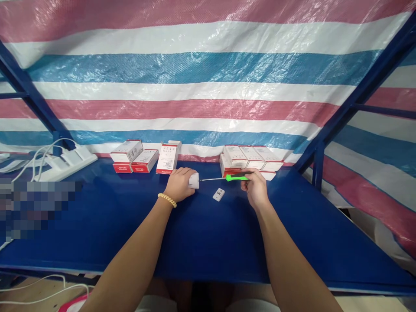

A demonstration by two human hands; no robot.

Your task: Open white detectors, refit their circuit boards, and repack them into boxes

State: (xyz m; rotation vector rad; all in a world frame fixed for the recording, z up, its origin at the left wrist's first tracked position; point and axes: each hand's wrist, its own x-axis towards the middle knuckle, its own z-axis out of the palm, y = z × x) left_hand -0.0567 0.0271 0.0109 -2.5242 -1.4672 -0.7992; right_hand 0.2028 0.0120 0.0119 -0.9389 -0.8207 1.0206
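My left hand [179, 184], with a beaded bracelet on the wrist, is closed around a small white plastic device [194, 181] above the blue tabletop. A screwdriver [236, 177] with a green and black handle lies in the closed fingers of my right hand [256, 187]. Its thin shaft points left, and the tip is close to the device's right side; whether they touch I cannot tell. Between the hands, on the table, rests a flat white plate [219, 194] with dark cut-outs.
White and red boxes stand along the back: a left stack [134, 157], a single upright box [167, 158] and a right stack [248, 158]. A white power strip [73, 162] with plugs and cables is at far left. Blue metal posts [320, 167] frame the table [208, 242] before a striped tarp [201, 69].
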